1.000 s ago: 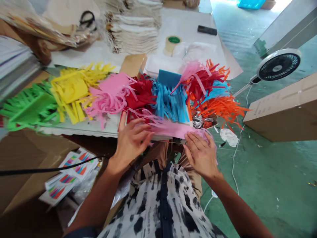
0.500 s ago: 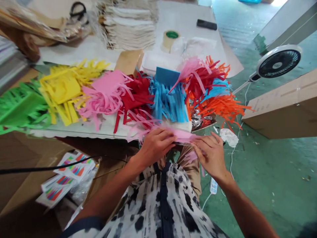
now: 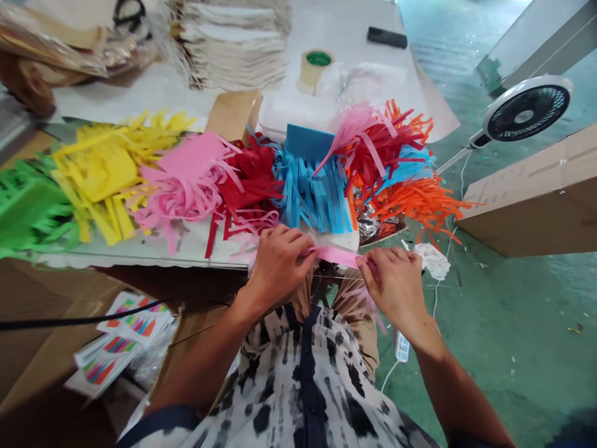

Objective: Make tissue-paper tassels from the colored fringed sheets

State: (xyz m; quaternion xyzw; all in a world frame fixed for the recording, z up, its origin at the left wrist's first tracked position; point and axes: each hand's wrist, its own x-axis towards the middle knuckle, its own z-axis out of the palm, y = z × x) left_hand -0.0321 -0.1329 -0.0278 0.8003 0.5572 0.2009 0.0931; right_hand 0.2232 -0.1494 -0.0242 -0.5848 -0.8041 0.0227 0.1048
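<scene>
A strip of pink fringed paper [image 3: 338, 256] is stretched between my two hands at the table's front edge. My left hand [image 3: 284, 261] pinches its left part, with loose pink fringe showing beyond the fingers. The other end is pinched by my right hand [image 3: 394, 280], and pink strands hang below it over my leg. Just past the hands lie a blue fringed bundle [image 3: 312, 186], a red one [image 3: 252, 180] and a pink one [image 3: 186, 177]. Farther left are yellow [image 3: 100, 168] and green [image 3: 32, 205] fringed bundles.
A mixed fringed pile [image 3: 373, 146] overhangs the table's right end above orange fringe [image 3: 420, 202]. Behind stand a tape roll [image 3: 314, 71] and a black object [image 3: 387, 37]. To the right are a fan [image 3: 525, 115] and a carton [image 3: 536, 193]. Printed cards [image 3: 119, 342] lie below left.
The pink piece has become a narrower band between my hands. My left hand has shifted slightly left and its fingers have closed more tightly. The view has moved a little.
</scene>
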